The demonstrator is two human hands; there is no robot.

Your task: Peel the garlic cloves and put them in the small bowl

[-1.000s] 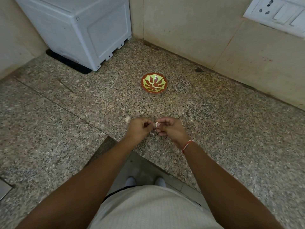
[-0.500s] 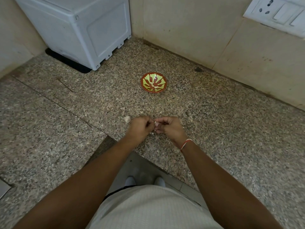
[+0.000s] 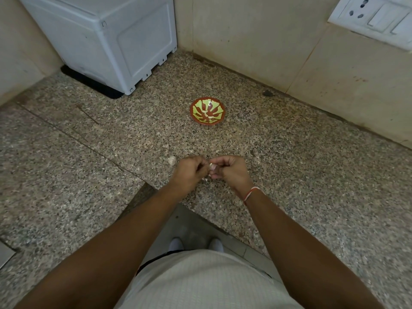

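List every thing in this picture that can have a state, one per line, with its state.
Left hand: fingers curled, pinching the garlic clove.
Right hand: fingers curled, gripping the same clove.
Garlic clove: held between both hands, mostly hidden.
Small bowl: upright on the counter, pale pieces inside.
Loose garlic piece: lying on the counter, untouched.

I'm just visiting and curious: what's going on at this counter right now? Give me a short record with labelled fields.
activity: a person peels a garlic clove above the counter
left hand: fingers curled, pinching the clove
right hand: fingers curled, pinching the same clove
small bowl: red and green, on the granite counter beyond the hands, with pale pieces inside
spare clove: lies on the counter just left of the left hand
other things: white appliance in the back left corner; wall socket at upper right
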